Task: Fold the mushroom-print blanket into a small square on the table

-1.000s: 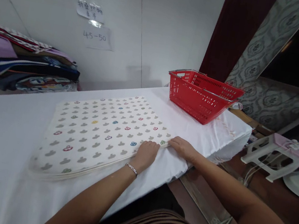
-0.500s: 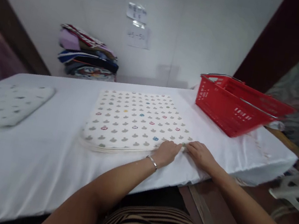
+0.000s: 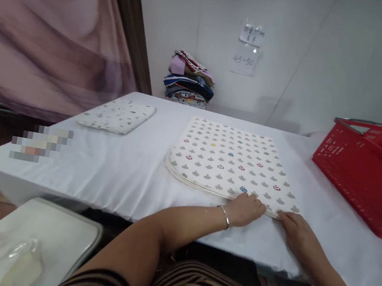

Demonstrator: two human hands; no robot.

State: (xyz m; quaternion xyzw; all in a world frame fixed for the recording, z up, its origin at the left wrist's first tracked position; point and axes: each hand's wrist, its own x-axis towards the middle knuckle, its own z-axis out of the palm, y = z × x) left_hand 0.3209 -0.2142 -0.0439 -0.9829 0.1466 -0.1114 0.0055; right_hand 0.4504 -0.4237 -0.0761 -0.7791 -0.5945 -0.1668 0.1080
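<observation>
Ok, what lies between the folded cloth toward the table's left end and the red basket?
In the head view, the layered, patterned cloth lies between them on the white tablecloth, with the left hand and right hand at its near edge.

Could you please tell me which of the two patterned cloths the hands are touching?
The middle cloth, nearer the red basket: the left hand and right hand touch its near edge. The left-side cloth lies untouched.

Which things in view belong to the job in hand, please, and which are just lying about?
In hand:
patterned cloth, left hand and right hand at its near edge
white-covered table beneath it

Apparently lying about:
second cloth, folded, on the left
fabric stack by the wall
red basket on the right
</observation>
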